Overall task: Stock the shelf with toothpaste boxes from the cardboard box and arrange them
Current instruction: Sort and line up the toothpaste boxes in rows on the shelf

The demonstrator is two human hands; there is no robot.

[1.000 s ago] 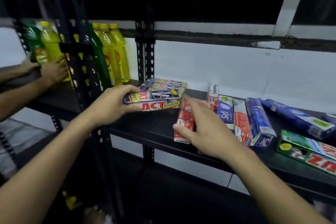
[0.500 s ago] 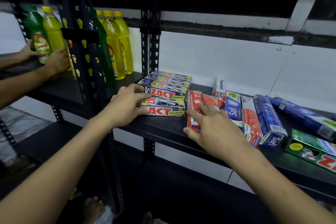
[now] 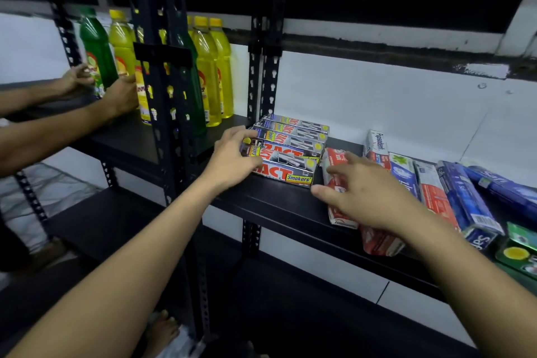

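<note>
Left hand (image 3: 232,160) grips the end of the Zact boxes (image 3: 290,151) on the shelf (image 3: 276,204); right hand (image 3: 369,196), fingers spread, rests on 2 red boxes (image 3: 335,158).

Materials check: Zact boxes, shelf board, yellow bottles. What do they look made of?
Zact boxes: printed cardboard, glossy; crisp folded edges and a sheen on the print.
Shelf board: black and matte, likely painted metal or laminate; the look leaves it open. The perforated post suggests steel.
Yellow bottles: probably clear plastic; light passes through the yellow liquid, with moulded caps.
</note>
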